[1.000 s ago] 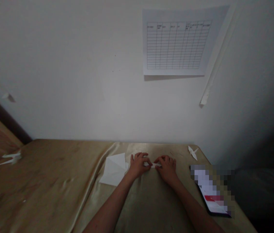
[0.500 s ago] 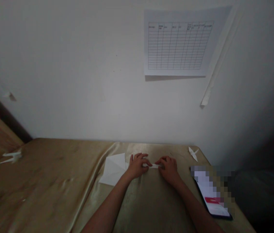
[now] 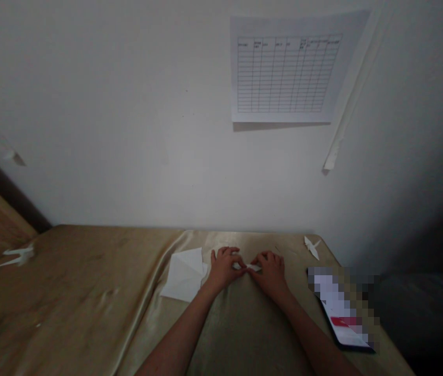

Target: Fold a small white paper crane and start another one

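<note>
Both of my hands rest on a table covered with a golden satin cloth [image 3: 88, 292]. My left hand [image 3: 224, 267] and my right hand [image 3: 270, 270] have their fingers curled and pinch a small folded white paper [image 3: 249, 267] between them, pressed against the cloth. Only a short strip of that paper shows between the fingertips. Just left of my left hand lies a stack of white paper sheets [image 3: 184, 274], flat, touching nothing else.
A phone [image 3: 341, 313] with a lit screen lies at the right edge. A folded paper crane [image 3: 311, 246] sits at the far right corner; other paper figures [image 3: 18, 255] lie at the left. A wall with a printed table sheet [image 3: 286, 70] stands behind.
My hands have moved slightly closer together over the folded paper, so less of it shows. Nothing else on the table has shifted.
</note>
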A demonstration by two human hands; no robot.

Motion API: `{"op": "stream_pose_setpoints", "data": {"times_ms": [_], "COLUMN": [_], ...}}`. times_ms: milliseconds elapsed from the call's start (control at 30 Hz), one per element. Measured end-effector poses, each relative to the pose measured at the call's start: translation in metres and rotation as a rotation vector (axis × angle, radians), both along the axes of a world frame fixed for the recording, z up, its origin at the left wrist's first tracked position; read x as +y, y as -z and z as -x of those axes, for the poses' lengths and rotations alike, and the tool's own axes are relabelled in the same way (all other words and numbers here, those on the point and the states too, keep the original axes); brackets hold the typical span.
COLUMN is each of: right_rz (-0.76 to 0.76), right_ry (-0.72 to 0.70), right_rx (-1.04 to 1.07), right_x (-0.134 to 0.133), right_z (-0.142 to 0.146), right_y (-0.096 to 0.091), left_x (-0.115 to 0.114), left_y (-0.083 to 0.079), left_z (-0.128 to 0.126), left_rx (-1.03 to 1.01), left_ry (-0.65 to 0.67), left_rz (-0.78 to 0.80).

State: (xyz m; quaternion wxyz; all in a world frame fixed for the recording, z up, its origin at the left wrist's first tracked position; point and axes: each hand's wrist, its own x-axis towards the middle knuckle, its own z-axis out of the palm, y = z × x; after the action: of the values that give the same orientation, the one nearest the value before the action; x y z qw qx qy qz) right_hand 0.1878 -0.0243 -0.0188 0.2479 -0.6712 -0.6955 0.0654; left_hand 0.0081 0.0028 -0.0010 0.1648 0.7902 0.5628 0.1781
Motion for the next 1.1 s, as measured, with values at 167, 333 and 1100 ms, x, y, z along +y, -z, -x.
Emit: {"op": "stream_pose_setpoints", "data": {"times_ms": [167, 333, 1100], "right_rz": [0.030, 0.050, 0.102], "right_ry": [-0.001, -0.019, -0.079], "right_rx": [0.023, 0.050, 0.037], "right_x": [0.002, 0.002, 0.010], "right_z": [-0.001, -0.005, -0.014], "right_y": [0.000, -0.001, 0.009], "left_x": [0.000, 0.003, 0.006], "left_y": [-0.008, -0.008, -0.007], "left_z": [0.001, 0.007, 0.022], "left_rx": [0.024, 0.032, 0.046], "left_ry": [0.002, 0.031, 0.137], "left_rz": [0.039, 0.067, 0.114]}}
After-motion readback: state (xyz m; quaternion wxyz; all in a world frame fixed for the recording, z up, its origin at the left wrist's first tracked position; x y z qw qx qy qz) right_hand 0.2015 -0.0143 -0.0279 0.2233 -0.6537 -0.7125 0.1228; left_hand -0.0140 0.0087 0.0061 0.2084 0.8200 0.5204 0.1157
